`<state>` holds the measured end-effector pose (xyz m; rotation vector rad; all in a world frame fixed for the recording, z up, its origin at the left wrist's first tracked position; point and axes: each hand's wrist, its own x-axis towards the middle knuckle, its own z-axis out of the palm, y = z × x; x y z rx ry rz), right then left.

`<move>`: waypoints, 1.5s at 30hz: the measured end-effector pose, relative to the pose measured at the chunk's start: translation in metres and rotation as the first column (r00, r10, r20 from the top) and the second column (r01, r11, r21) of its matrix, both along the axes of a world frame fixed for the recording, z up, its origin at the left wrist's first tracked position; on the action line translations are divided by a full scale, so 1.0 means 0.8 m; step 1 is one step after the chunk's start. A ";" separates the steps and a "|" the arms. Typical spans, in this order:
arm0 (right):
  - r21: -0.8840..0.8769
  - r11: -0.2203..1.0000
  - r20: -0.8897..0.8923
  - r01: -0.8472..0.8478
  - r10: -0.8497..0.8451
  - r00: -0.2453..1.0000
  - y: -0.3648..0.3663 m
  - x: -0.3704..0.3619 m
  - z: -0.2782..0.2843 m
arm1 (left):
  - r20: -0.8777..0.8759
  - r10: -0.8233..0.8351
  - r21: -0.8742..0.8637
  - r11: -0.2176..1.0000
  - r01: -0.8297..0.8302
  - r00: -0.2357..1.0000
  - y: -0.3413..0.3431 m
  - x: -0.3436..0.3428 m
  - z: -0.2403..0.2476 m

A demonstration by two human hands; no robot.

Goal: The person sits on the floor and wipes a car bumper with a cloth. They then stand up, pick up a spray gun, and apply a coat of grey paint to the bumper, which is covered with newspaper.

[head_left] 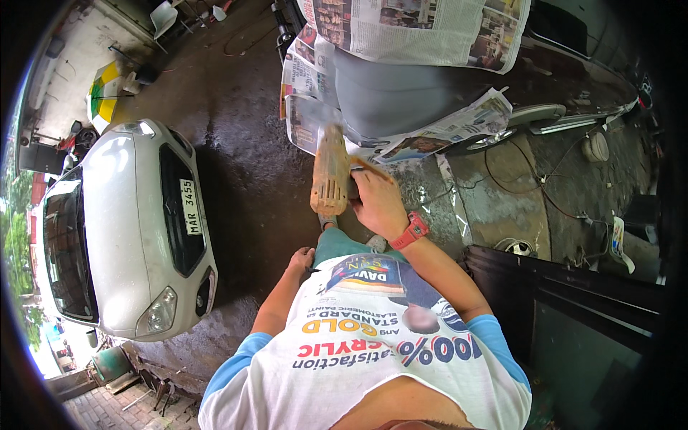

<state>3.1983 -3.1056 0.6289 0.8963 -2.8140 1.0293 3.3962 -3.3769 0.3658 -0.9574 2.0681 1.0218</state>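
My right hand [380, 204], with a red watch on its wrist, is wrapped round the handle of a worn orange heat gun [330, 179]. The gun's blurred nozzle points away from me toward a smooth grey car body panel [387, 89]. Sheets of newspaper [430, 32] cover the area above that panel, and more newspaper [459, 129] lines its lower edge. Down at my left thigh, my left hand [302, 259] has its fingers curled in; a small dark bit shows beside it, too small to name.
A white car [122, 236] stands close on my left. The dark car's wheel [491, 141] shows at the right, with a hose [552, 193] looped on the wet floor. A dark panel [573, 287] is near my right elbow. A green-yellow umbrella [106, 89] lies far left.
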 end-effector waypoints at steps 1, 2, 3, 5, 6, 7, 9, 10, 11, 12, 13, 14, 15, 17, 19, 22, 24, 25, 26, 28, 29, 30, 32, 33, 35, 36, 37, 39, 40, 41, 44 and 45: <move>0.024 0.999 0.042 -0.033 0.032 0.999 0.001 0.000 -0.008 | -0.006 -0.011 -0.020 1.000 0.010 1.000 -0.002 0.001 0.000; 0.013 0.999 0.077 -0.044 0.043 0.996 0.001 0.002 -0.014 | -0.011 -0.023 -0.040 0.999 0.022 1.000 -0.003 0.003 -0.001; 0.003 0.998 0.114 -0.056 0.055 0.992 0.001 0.006 -0.014 | -0.016 -0.033 -0.060 0.998 0.032 0.999 -0.004 0.006 -0.004; -0.025 0.998 0.114 -0.064 0.066 0.991 0.000 0.004 -0.011 | -0.007 -0.034 -0.039 0.999 0.033 0.999 -0.011 0.005 -0.012; -0.041 0.997 0.082 -0.058 0.062 0.995 -0.002 0.002 -0.002 | 0.001 -0.037 -0.026 0.999 0.037 0.999 -0.012 0.007 -0.017; -0.057 0.997 0.049 -0.053 0.056 0.997 -0.004 0.000 0.008 | 0.002 -0.046 -0.029 0.999 0.046 0.999 -0.011 0.008 -0.018; -0.120 0.993 -0.037 -0.007 0.002 0.999 -0.008 -0.004 0.039 | 0.000 -0.067 -0.036 0.997 0.067 0.998 -0.009 0.006 -0.019; -0.155 0.988 -0.078 0.011 -0.023 0.997 -0.009 -0.004 0.055 | -0.003 -0.056 -0.029 0.998 0.056 0.998 -0.011 0.007 -0.023; -0.194 0.980 -0.100 0.037 -0.057 0.993 -0.009 -0.004 0.068 | -0.006 -0.044 -0.022 0.999 0.044 0.999 -0.012 0.007 -0.027; -0.232 0.971 -0.120 0.059 -0.089 0.989 -0.009 -0.003 0.079 | -0.009 -0.030 -0.015 0.999 0.030 1.000 -0.014 0.007 -0.033; -0.271 0.959 -0.138 0.080 -0.121 0.983 -0.008 -0.003 0.088 | -0.019 -0.018 -0.005 1.000 0.018 1.000 -0.015 0.007 -0.039; -0.263 0.961 -0.115 0.084 -0.117 0.986 -0.005 -0.002 0.095 | -0.029 -0.006 0.004 1.000 0.006 1.000 -0.018 0.008 -0.044; -0.250 0.964 -0.093 0.092 -0.119 0.989 0.001 -0.001 0.099 | -0.041 0.001 0.017 1.000 -0.001 0.999 -0.016 0.004 -0.043; -0.195 0.977 -0.064 0.085 -0.100 0.993 0.012 0.005 0.095 | -0.030 -0.021 0.003 1.000 0.022 0.999 -0.015 -0.002 -0.040; -0.112 0.992 -0.052 0.062 -0.068 0.996 0.024 0.014 0.079 | -0.028 -0.045 -0.005 0.999 0.045 0.999 -0.013 -0.012 -0.030; -0.153 0.988 -0.008 0.004 -0.005 1.000 0.040 0.026 0.057 | -0.023 -0.052 -0.009 0.999 0.052 0.998 -0.015 -0.019 -0.022; -0.161 0.987 0.114 0.027 -0.008 0.993 0.049 0.033 0.057 | -0.010 -0.039 -0.008 0.999 0.039 0.999 -0.015 -0.020 -0.019; -0.164 0.986 0.175 0.038 -0.009 0.985 0.052 0.035 0.061 | -0.009 -0.042 -0.007 0.999 0.042 0.999 -0.015 -0.021 -0.019; -0.218 0.974 0.185 0.068 -0.027 0.982 0.054 0.034 0.067 | -0.007 -0.045 -0.004 0.999 0.045 0.999 -0.015 -0.022 -0.019; -0.327 0.937 0.212 0.125 -0.056 0.976 0.056 0.030 0.083 | -0.005 -0.065 -0.020 0.998 0.064 0.998 -0.019 -0.019 -0.021; -0.380 0.914 0.198 0.143 -0.071 0.978 0.059 0.029 0.088 | -0.005 -0.082 -0.034 0.996 0.081 0.997 -0.020 -0.016 -0.023; -0.427 0.890 0.183 0.163 -0.091 0.979 0.064 0.026 0.091 | -0.008 -0.102 -0.044 0.994 0.102 0.995 -0.018 -0.020 -0.019; -0.507 0.835 0.151 0.213 -0.157 0.976 0.072 0.025 0.092 | -0.005 -0.085 -0.040 0.996 0.085 0.996 -0.011 -0.023 -0.012; -0.541 0.804 0.136 0.245 -0.203 0.970 0.075 0.027 0.091 | -0.004 -0.077 -0.037 0.996 0.077 0.997 -0.009 -0.025 -0.010; -0.576 0.766 0.096 0.287 -0.285 0.954 0.079 0.031 0.096 | -0.016 -0.084 -0.019 0.996 0.084 0.996 -0.007 -0.031 -0.008; -0.580 0.758 0.074 0.298 -0.315 0.946 0.080 0.032 0.101 | -0.020 -0.083 -0.014 0.997 0.082 0.996 -0.008 -0.031 -0.007; -0.576 0.763 0.060 0.294 -0.319 0.946 0.082 0.032 0.102 | -0.028 -0.095 -0.022 0.995 0.094 0.995 -0.009 -0.030 -0.007; -0.557 0.779 0.118 0.288 -0.269 0.956 0.086 0.035 0.097 | -0.047 -0.121 -0.038 0.992 0.120 0.991 -0.010 -0.030 -0.007; -0.542 0.790 0.191 0.285 -0.214 0.958 0.089 0.040 0.088 | -0.042 -0.118 -0.042 0.992 0.116 0.992 -0.010 -0.030 -0.008; -0.528 0.802 0.264 0.280 -0.159 0.951 0.092 0.045 0.078 | -0.038 -0.114 -0.046 0.993 0.112 0.993 -0.011 -0.030 -0.008; -0.281 0.931 0.344 0.232 -0.127 0.930 0.108 0.059 0.047 | -0.045 -0.110 -0.033 0.994 0.109 0.993 -0.015 -0.027 -0.015; -0.313 0.920 0.340 0.235 -0.122 0.933 0.109 0.061 0.045 | -0.049 -0.109 -0.023 0.994 0.108 0.993 -0.014 -0.027 -0.014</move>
